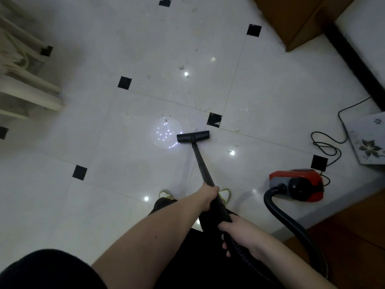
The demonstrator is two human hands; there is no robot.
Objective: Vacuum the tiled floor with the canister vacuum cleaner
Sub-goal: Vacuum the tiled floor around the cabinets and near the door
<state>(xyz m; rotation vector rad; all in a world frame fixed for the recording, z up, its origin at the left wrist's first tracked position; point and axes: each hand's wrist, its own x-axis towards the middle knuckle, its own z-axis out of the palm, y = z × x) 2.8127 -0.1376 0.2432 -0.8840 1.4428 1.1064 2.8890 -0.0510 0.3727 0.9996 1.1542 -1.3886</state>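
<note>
We hold the black vacuum wand (pixel 203 163) with both grips clamped on it: left hand (pixel 209 198) higher, right hand (pixel 239 232) at the hose end. Flat black floor nozzle (pixel 193 136) sits on white tiled floor (pixel 125 122); grey debris specks (pixel 183 67) lie beyond the nozzle. Advice: push forward slowly, nozzle flat. Red canister vacuum (pixel 296 183) stands right of the nozzle.

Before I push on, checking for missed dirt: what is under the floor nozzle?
The floor nozzle sits flat on white tile, covering whatever lies beneath it. Specks of debris show on the tiles beyond it, and a light reflection to its left.
</note>
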